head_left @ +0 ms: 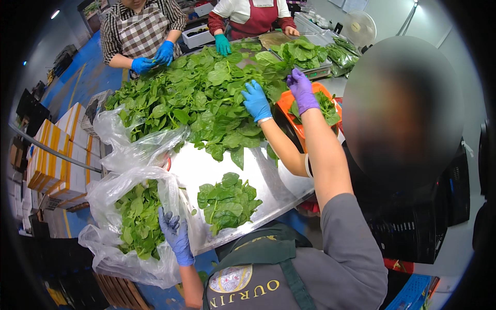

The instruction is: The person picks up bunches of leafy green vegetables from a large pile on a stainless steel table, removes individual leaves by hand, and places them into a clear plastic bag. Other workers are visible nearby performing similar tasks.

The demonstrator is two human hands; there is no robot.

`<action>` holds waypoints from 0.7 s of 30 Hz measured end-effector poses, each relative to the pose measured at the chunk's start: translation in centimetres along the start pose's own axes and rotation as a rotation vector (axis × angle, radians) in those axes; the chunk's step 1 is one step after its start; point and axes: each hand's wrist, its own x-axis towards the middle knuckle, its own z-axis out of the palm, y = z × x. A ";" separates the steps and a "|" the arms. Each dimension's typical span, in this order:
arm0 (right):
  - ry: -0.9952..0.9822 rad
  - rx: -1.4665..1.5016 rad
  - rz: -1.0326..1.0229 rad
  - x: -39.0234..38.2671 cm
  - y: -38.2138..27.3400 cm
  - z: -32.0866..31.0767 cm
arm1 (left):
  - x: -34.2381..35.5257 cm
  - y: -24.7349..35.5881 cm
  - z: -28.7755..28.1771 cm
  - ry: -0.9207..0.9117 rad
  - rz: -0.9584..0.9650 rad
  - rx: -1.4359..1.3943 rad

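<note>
My left hand [176, 236], in a lavender-blue glove, is at the rim of a clear plastic bag [103, 237] holding leafy greens [137, 206]. Its fingers are apart and slightly bent. My right hand [301, 92], in a purple glove, reaches far up above an orange crate [335, 113] of greens, its fingertips closed on a dark leafy sprig [284, 72]. A small pile of leaves [227, 204] lies on the metal tabletop [183, 165] between my arms. A large heap [186, 93] of greens covers the far part.
A co-worker's blue-gloved hand [256, 101] is beside my right hand. Two aproned people [142, 36] [248, 18] work across the table. A person with blurred head is at right. White boxes [67, 160] stand left, greens on a tray [302, 54] and a fan [358, 27] behind.
</note>
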 end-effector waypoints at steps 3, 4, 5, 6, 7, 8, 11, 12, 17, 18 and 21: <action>-0.022 -0.171 -0.043 2.8 -4.4 -6.2 | -0.4 -0.7 -0.4 0.010 -0.006 0.020; 0.037 -0.197 -0.038 3.2 -6.3 -8.6 | -0.5 -1.1 -0.7 0.009 -0.018 -0.001; 0.095 -0.222 -0.028 3.7 -8.0 -10.8 | -0.7 -1.3 -0.8 0.018 -0.024 -0.005; 0.135 -0.238 0.039 3.5 -9.6 -12.3 | -1.0 -1.5 -0.9 0.031 -0.032 -0.010; 0.170 -0.250 0.114 3.5 -10.8 -13.6 | -1.4 -1.7 -1.3 0.052 -0.042 -0.008; 0.200 -0.257 0.177 3.9 -10.9 -14.5 | -1.9 -2.2 -1.6 0.055 -0.041 -0.002; 0.277 -0.369 0.223 4.0 -12.3 -17.3 | -2.6 -2.7 -2.2 0.057 -0.102 0.012; 0.321 -0.427 0.194 3.4 -13.9 -18.8 | -2.8 -0.9 -1.3 0.057 -0.154 -0.007; 0.429 -0.759 -0.069 3.1 -17.9 -18.6 | -2.9 -1.9 -1.0 -0.018 -0.134 0.015; 0.422 -0.836 -0.121 3.0 -17.6 -17.5 | -3.1 -1.9 -0.8 -0.024 -0.132 -0.004; 0.377 -1.042 -0.280 1.7 -17.1 -13.9 | -2.9 -2.8 0.4 -0.114 -0.130 -0.017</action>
